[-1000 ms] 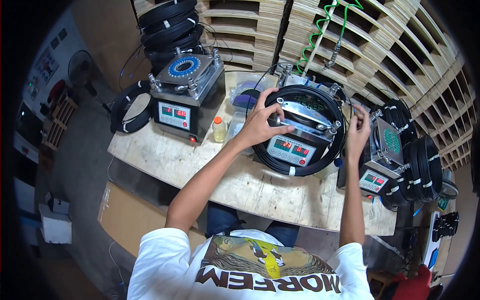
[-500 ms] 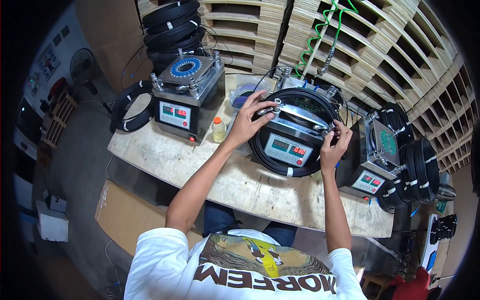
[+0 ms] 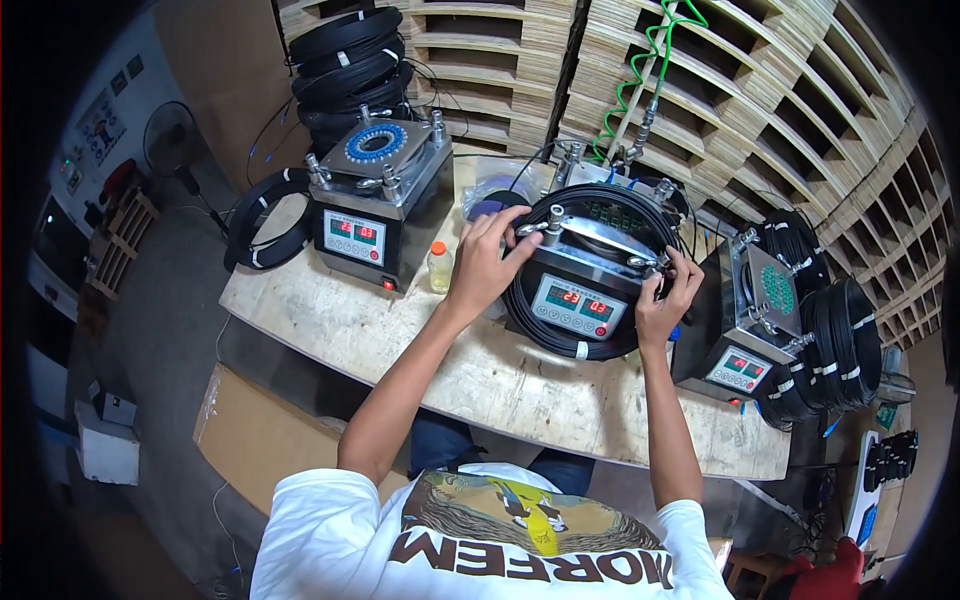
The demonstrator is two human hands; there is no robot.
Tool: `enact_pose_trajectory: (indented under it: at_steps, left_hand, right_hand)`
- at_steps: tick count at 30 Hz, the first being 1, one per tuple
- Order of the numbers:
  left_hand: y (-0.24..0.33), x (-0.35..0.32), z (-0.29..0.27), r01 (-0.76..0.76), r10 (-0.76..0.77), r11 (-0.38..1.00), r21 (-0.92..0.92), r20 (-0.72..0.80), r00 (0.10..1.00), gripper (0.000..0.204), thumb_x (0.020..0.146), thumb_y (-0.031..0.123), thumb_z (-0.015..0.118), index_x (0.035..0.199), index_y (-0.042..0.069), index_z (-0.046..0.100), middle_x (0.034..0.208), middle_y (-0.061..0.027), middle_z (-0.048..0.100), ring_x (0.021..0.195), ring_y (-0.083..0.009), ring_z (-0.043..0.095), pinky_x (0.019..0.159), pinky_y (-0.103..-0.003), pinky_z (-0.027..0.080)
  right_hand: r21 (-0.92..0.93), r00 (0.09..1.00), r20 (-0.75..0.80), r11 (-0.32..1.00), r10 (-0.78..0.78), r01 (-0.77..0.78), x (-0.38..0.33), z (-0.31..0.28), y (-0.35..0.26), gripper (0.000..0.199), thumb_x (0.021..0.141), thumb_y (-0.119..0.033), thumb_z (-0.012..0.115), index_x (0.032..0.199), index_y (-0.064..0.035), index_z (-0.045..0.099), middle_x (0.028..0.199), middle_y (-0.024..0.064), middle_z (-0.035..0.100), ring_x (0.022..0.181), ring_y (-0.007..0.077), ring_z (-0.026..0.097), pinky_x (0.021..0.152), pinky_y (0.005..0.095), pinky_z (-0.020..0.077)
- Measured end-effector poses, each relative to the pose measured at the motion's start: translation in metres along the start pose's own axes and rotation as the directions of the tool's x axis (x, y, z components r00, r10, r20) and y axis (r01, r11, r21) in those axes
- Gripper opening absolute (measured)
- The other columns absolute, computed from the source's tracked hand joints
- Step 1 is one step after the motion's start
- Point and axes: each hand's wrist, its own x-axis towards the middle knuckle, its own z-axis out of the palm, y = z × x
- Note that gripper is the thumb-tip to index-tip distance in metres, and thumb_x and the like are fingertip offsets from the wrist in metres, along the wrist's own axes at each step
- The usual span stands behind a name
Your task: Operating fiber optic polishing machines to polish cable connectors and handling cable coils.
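Note:
In the middle of the bench stands a polishing-type machine (image 3: 578,308) with a metal top plate and a lit display. A black cable coil (image 3: 560,345) loops round its top and hangs down its front, bound with white tape. My left hand (image 3: 487,262) pinches a metal wing nut (image 3: 530,229) at the machine's left front corner, thumb below and fingers above. At the right front corner my right hand (image 3: 668,298) has its bent fingers closed on another metal wing nut (image 3: 640,263), partly hidden by the fingertips.
Similar machines stand left (image 3: 350,235) and right (image 3: 738,365). A small orange-capped bottle (image 3: 439,268) sits beside my left hand. Black cable coils are stacked at back left (image 3: 345,75) and right (image 3: 845,345). A green spiral hose (image 3: 622,105) hangs behind; wooden pallets (image 3: 465,80) line the back.
Both hands stay at the front corners, the left fingers shifting slightly. The view has moved a little. Display digits look different, perhaps from flicker.

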Motion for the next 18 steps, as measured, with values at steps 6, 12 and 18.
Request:
enact_pose_trajectory:
  at_steps: [6,12,18]
  left_hand:
    - [-0.005,0.001,-0.002,0.184,-0.147,0.958,-0.218,0.176,0.973,0.027,0.096,0.017,0.066,0.119,0.003,0.065,0.072,-0.009,0.061,0.063,-0.013,0.053,0.055,-0.03,0.042]
    - [-0.001,-0.002,0.009,0.121,-0.085,0.965,-0.232,0.157,0.984,0.023,0.094,0.016,0.069,0.109,0.0,0.07,0.076,-0.0076,0.061,0.062,-0.0121,0.052,0.057,-0.026,0.042]
    - [-0.018,-0.004,0.018,0.219,-0.185,0.933,-0.287,0.14,0.973,0.02,0.101,0.017,0.061,0.105,0.0,0.07,0.073,-0.0023,0.063,0.064,-0.0064,0.05,0.058,-0.025,0.041]
  right_hand:
    - [-0.028,0.999,0.036,0.999,-0.016,0.017,0.001,-0.001,-0.004,0.049,0.078,-0.008,0.066,0.127,-0.0095,0.062,0.111,0.0154,0.046,0.102,0.0297,0.048,0.094,0.0409,0.0373]
    - [-0.302,0.973,0.224,0.944,-0.062,0.13,-0.003,-0.019,-0.025,0.044,0.076,-0.03,0.077,0.119,-0.0212,0.068,0.121,0.0186,0.044,0.105,0.0315,0.046,0.096,0.0436,0.0347]
    - [0.054,0.967,0.254,0.997,0.032,-0.047,0.006,-0.029,0.0,0.023,0.073,-0.002,0.074,0.09,-0.001,0.058,0.117,0.0207,0.05,0.112,0.0365,0.052,0.096,0.0412,0.0442]
